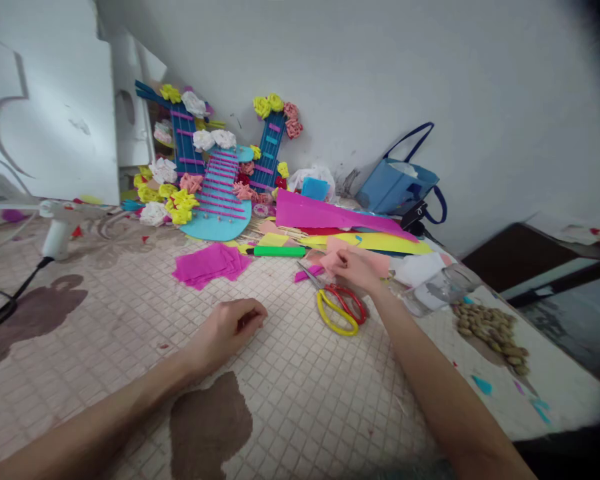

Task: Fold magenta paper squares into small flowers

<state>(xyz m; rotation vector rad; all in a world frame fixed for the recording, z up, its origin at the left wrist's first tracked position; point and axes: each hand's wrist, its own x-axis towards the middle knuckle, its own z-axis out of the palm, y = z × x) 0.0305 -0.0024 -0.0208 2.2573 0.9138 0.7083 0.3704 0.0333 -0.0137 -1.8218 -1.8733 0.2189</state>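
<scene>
My left hand (235, 325) rests on the tabletop with its fingers curled in, and nothing shows in them. Beyond it lies a loose stack of magenta paper pieces (213, 264). My right hand (353, 268) is closed at the fingertips on a peach piece of paper (335, 252), among other paper sheets. Just below that hand, scissors (338, 308) with one yellow and one red handle lie with their blades toward the back. A magenta strip (309, 273) sits by the blade tips. Left of the right hand is a green marker-like stick (279, 251).
Paper-flower-covered instrument shapes (219, 190) lean at the back wall. Magenta (325, 215) and yellow (380, 243) sheets lie behind my right hand. A glue gun (56, 230) stands at left. Peanuts (490, 333), a clear cup (427, 293) and a blue bag (397, 185) are at right.
</scene>
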